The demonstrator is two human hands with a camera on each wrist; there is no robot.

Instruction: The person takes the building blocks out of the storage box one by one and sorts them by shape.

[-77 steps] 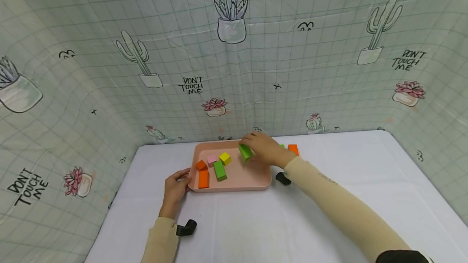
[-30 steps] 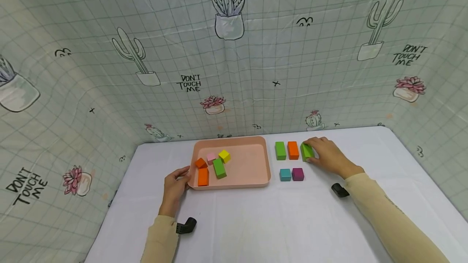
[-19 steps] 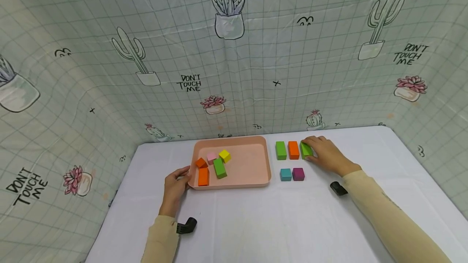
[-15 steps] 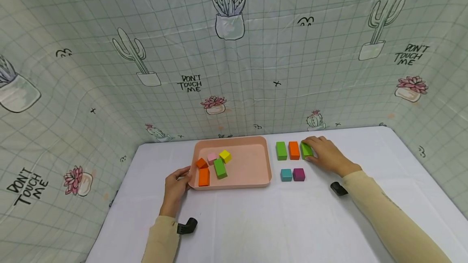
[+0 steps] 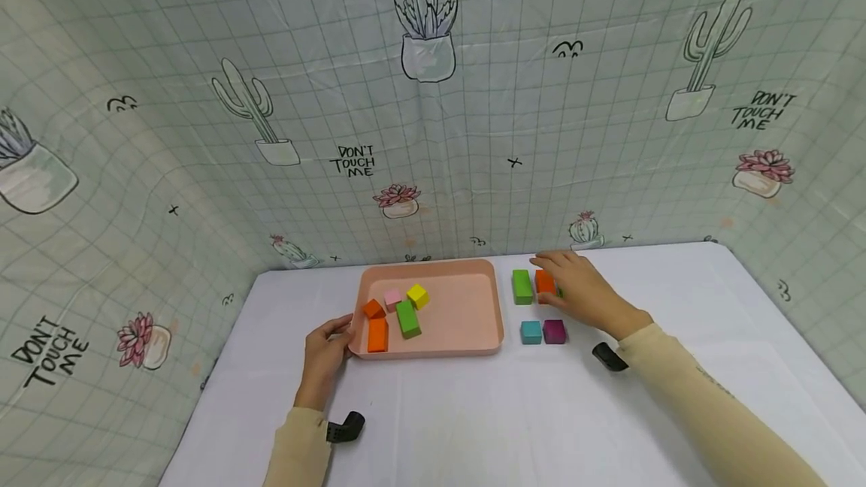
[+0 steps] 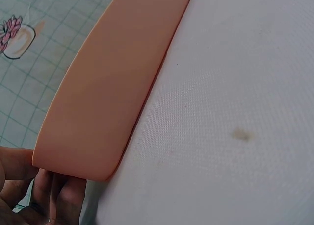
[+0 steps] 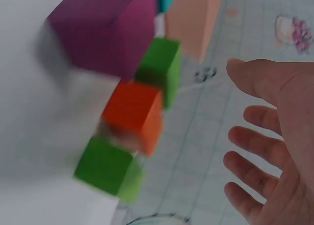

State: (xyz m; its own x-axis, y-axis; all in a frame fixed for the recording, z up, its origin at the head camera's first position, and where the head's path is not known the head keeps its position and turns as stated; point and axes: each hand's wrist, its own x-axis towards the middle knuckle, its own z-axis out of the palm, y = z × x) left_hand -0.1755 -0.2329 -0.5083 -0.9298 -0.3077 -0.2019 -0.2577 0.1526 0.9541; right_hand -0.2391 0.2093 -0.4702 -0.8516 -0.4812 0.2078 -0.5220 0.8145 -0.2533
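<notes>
At the left end of the pink tray (image 5: pixel 467 314), my left hand (image 5: pixel 323 355) grips the rim. In the left wrist view, curled fingers (image 6: pixel 68 198) lie against the outside of the tray's wall. My right hand (image 5: pixel 588 291) hovers with spread fingers over the back row of blocks, holding nothing. Under it are an orange block (image 5: pixel 544 282) and a green block (image 7: pixel 110 168), which is mostly hidden by the hand in the head view. Another green block (image 5: pixel 522 287) stands left of the orange one. In front sit a teal cube (image 5: pixel 531 332) and a purple cube (image 5: pixel 555 332).
Inside the tray lie a yellow cube (image 5: pixel 417 296), a pink cube (image 5: pixel 392 299), a green block (image 5: pixel 408 319), an orange block (image 5: pixel 377 335) and a small orange block (image 5: pixel 373 309). A white cloth (image 5: pixel 440 419) covers the table, with a patterned curtain (image 5: pixel 433 119) behind.
The right hand carried a green block from the tray to the right end of the back row. It has let go and moved left above the orange block. The left hand stays put.
</notes>
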